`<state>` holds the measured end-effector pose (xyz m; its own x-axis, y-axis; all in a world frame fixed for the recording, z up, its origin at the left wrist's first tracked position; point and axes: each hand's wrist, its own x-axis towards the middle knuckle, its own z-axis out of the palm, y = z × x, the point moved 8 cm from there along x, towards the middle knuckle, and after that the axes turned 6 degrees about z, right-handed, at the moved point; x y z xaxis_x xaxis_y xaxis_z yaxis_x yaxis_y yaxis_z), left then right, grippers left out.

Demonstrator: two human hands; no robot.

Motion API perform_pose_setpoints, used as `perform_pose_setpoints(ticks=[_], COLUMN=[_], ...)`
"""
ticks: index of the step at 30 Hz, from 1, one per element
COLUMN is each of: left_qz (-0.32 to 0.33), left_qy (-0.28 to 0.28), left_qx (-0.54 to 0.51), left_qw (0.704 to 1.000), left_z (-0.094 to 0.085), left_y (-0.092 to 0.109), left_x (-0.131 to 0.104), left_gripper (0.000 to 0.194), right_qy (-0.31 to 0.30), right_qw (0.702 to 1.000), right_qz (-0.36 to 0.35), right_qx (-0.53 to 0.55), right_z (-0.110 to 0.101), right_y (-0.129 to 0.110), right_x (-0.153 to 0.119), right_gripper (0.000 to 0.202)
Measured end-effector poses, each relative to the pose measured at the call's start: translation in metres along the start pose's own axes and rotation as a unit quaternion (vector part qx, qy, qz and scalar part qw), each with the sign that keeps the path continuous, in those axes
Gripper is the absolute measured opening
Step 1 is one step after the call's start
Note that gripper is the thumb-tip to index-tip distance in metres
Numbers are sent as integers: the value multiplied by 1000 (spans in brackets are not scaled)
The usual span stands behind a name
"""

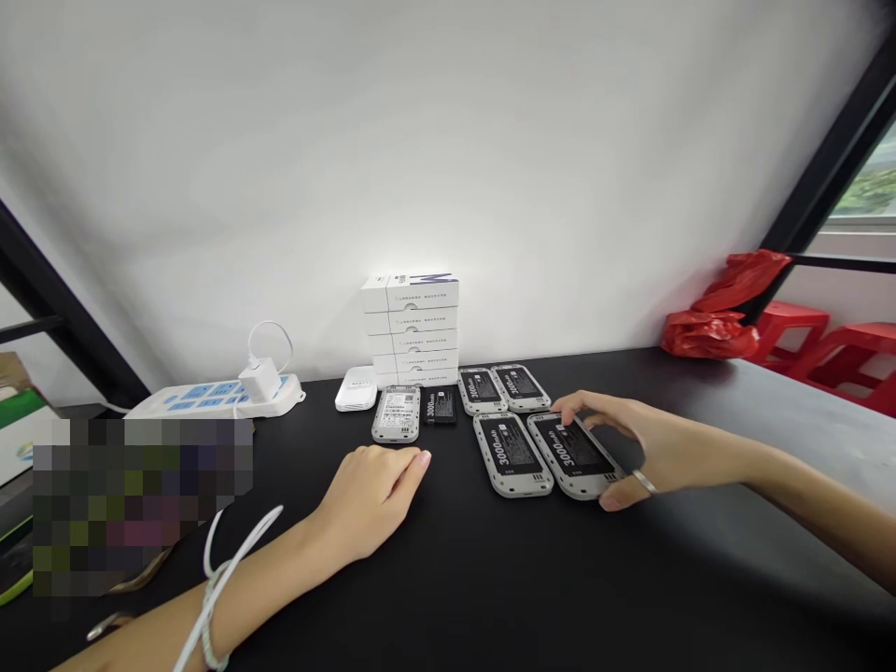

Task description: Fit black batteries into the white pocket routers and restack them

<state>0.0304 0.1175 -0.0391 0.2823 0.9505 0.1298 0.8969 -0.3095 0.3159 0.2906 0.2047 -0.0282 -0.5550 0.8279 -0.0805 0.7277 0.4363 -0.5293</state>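
grey devices [575, 456] — five — right hand [648, 446] grips one, left hand [371, 495] open flat.

A grey, open-backed device [575, 456] with its black 3000mAh battery showing lies flat on the black table, rightmost of the front pair.

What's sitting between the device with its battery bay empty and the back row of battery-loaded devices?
A loose black battery lies flat on the table there, beside the open device and left of the back pair, in the head view.
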Motion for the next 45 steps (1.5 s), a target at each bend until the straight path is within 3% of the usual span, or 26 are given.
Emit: perform_pose_setpoints(ticks=[3, 6, 12, 15, 18, 20, 23, 26, 30, 33, 36, 41, 45], left_qz=[2, 6, 10, 15, 38, 64, 60, 77, 71, 59, 70, 69, 61], left_qy=[4, 7, 16, 42, 96, 59, -30, -92, -119, -130, -122, -133, -138], left_qx=[7, 9, -10, -60, -41, -19, 0, -21, -41, -33, -22, -38, -44], left_qw=[1000, 1000, 1000, 997, 994, 996, 998, 993, 989, 989, 990, 988, 988], left_z=[0, 0, -2, -17, -46, -55, -53, -47, -42, -39, -39, -38, -36], left_y=[-1, 0, 1, -5, -19, -32, -57, -66, -63, -59, -55, -48, -38], left_x=[0, -1, -1, 6, 19, 32, 49, 58, 60, 55, 48, 35, 25], left_gripper=[48, 48, 46, 38, 28, 51, 84, 94, 104, 105, 99, 102, 105], right_qy=[-38, -30, -33, -11, 71, 116, 128, 123, 120, 138, 146, 61, 8], right_qw=[999, 998, 998, 997, 991, 984, 977, 975, 977, 978, 987, 988, 981], right_qz=[29, 58, 42, 26, 25, 32, 37, 36, 19, -8, -40, -134, -133], right_qx=[-11, 12, 40, 67, 114, 134, 164, 180, 177, 154, 57, -49, -139], right_z=[10, 14, 16, 8, -7, -14, -14, -12, -10, -12, -8, 23, 46], right_y=[7, 17, 16, 12, 15, 20, 26, 25, 16, 5, -20, -88, -116], right_x=[2, 4, 5, 8, 16, 21, 26, 25, 22, 22, 28, 56, 92], right_gripper=[77, 83, 86, 73, 50, 48, 49, 50, 48, 46, 42, 44, 65])
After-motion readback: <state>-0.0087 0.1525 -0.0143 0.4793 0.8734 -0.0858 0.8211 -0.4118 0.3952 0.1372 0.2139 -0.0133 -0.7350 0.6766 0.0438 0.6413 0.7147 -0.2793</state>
